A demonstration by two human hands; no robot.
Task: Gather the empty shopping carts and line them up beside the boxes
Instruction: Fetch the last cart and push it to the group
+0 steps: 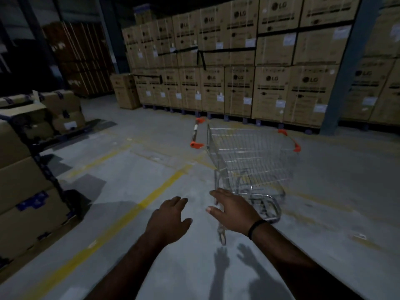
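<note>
Overhead, from the head-worn camera, two bare forearms are stretching out over a grey concrete floor point(129, 267) in a dim warehouse. Both hands are spreading wide, palms down, fingers fanned and gripping nothing: the left hand point(170, 220) is hovering above a yellow floor line point(151, 198), the right hand point(233, 210), a dark band point(255, 228) circling its wrist, is reaching just before the near corner of a shopping cart point(251, 156). Whether its fingertips are touching the frame is impossible to tell.

The cart, a silver wire-mesh basket on a tubular chrome frame with orange plastic corner caps, is standing empty near the stacked cartons, its handle point(195, 133) pointing left. Its lower frame and wheels are blurring into streaks, and one leg is disappearing behind the right hand.

Behind it, a wall of brown corrugated LG cartons point(270, 92) is rising on pallets, bound with black straps, small labels too blurred to read. A blue steel column point(346, 68) is cutting across the stack at right. More taped cardboard boxes point(23, 187) are filling the left edge, partly cropped, while the far racks are dissolving into shadow. Two hand shadows point(233, 259) are falling on the concrete below.
</note>
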